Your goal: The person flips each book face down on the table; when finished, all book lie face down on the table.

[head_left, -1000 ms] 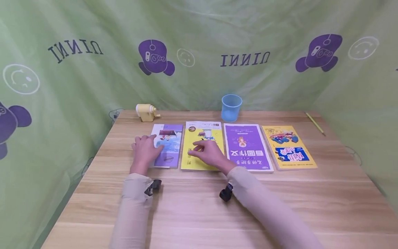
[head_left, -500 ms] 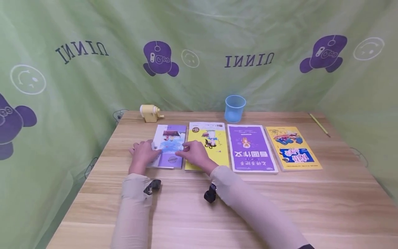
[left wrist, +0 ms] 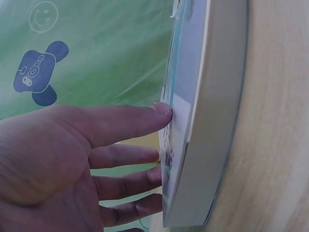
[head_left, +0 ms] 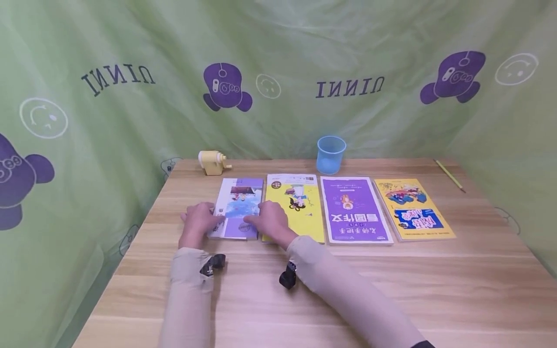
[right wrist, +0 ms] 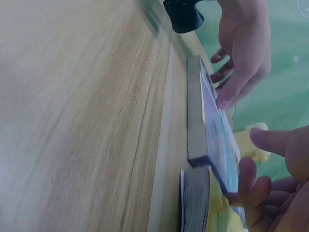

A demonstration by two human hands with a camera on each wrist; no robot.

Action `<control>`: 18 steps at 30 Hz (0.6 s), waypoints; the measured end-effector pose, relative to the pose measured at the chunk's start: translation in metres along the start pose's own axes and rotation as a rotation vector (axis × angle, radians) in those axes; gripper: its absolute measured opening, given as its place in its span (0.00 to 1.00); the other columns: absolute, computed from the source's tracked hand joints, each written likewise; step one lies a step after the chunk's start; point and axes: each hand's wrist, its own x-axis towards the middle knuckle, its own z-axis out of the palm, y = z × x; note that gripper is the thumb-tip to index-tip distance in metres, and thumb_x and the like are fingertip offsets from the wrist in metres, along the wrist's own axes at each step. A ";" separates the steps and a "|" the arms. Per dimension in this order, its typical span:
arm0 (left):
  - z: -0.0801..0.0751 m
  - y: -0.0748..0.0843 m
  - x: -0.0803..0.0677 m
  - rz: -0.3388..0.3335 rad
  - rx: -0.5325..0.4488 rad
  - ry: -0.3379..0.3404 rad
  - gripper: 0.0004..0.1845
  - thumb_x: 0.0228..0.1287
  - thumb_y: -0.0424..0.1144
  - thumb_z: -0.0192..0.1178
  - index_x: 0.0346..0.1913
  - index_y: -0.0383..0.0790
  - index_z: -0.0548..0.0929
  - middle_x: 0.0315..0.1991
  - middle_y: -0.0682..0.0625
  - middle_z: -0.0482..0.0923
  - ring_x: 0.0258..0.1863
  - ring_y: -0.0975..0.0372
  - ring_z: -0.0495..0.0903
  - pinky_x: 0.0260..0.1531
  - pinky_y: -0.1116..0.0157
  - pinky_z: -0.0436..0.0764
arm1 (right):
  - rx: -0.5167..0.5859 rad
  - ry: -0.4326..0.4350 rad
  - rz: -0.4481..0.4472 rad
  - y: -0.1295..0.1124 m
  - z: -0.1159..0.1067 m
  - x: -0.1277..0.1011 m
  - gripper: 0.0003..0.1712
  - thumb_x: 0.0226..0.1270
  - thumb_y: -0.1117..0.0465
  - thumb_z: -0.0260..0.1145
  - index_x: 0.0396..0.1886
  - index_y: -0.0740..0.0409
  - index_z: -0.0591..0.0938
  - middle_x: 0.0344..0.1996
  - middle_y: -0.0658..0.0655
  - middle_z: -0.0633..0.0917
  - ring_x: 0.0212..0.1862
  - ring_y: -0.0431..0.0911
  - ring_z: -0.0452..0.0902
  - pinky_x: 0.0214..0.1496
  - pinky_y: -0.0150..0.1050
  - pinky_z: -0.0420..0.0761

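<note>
A thick paperback (head_left: 241, 208) with a white, blue and purple cover lies flat at the left end of a row of books. At its left edge is my left hand (head_left: 199, 224); the left wrist view shows the thumb resting on the cover (left wrist: 188, 82) and the outstretched fingertips along the side. My right hand (head_left: 272, 221) is over its right edge, thumb raised above the cover. In the right wrist view, its fingers (right wrist: 253, 193) reach down where this book meets a yellow book (right wrist: 193, 203), their tips partly hidden.
Right of the yellow book lie a purple book (head_left: 330, 208) and a smaller yellow-orange book (head_left: 391, 212). Behind the row stand a cream crank pencil sharpener (head_left: 212, 164) and a blue cup (head_left: 329, 159). A pencil (head_left: 450, 175) lies at the back right, before a green curtain (head_left: 278, 130).
My right hand has moved left from over the yellow book to the leftmost book's right edge. My left hand stays at that book's left edge. The head view has shifted slightly.
</note>
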 end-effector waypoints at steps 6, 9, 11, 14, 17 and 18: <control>0.003 0.002 0.001 0.022 -0.006 0.000 0.30 0.63 0.42 0.66 0.64 0.26 0.76 0.63 0.30 0.76 0.64 0.31 0.68 0.67 0.32 0.48 | -0.049 0.025 0.069 -0.008 0.005 -0.001 0.21 0.53 0.45 0.79 0.27 0.56 0.82 0.19 0.49 0.76 0.23 0.43 0.70 0.23 0.35 0.68; 0.003 0.002 0.001 0.028 -0.008 0.001 0.30 0.64 0.41 0.66 0.64 0.25 0.76 0.64 0.29 0.75 0.65 0.31 0.67 0.68 0.31 0.46 | -0.069 0.029 0.089 -0.010 0.008 -0.001 0.22 0.54 0.45 0.79 0.23 0.54 0.79 0.17 0.49 0.75 0.21 0.42 0.69 0.21 0.34 0.67; 0.004 0.002 0.001 0.033 -0.009 0.000 0.30 0.64 0.41 0.66 0.64 0.25 0.76 0.64 0.28 0.75 0.65 0.31 0.68 0.68 0.31 0.47 | -0.074 0.034 0.098 -0.011 0.009 -0.001 0.24 0.54 0.45 0.78 0.18 0.52 0.75 0.15 0.48 0.72 0.19 0.42 0.67 0.20 0.34 0.65; 0.004 0.002 0.000 0.040 -0.005 -0.002 0.30 0.63 0.40 0.66 0.63 0.24 0.76 0.63 0.28 0.75 0.64 0.32 0.68 0.68 0.32 0.49 | -0.068 0.039 0.111 -0.012 0.010 0.000 0.28 0.55 0.45 0.78 0.14 0.50 0.69 0.12 0.46 0.68 0.17 0.40 0.65 0.18 0.33 0.64; 0.004 0.002 0.000 0.045 -0.001 -0.003 0.30 0.63 0.40 0.65 0.63 0.24 0.76 0.63 0.29 0.75 0.64 0.32 0.69 0.66 0.33 0.52 | -0.057 0.045 0.129 -0.013 0.009 0.001 0.29 0.54 0.45 0.79 0.13 0.49 0.68 0.11 0.46 0.67 0.17 0.40 0.64 0.18 0.33 0.64; 0.004 0.002 0.000 0.045 -0.002 -0.005 0.30 0.63 0.40 0.65 0.63 0.24 0.75 0.63 0.29 0.75 0.64 0.32 0.69 0.66 0.33 0.52 | -0.055 0.046 0.133 -0.013 0.009 0.001 0.29 0.54 0.45 0.79 0.12 0.49 0.68 0.11 0.46 0.67 0.16 0.40 0.64 0.18 0.34 0.63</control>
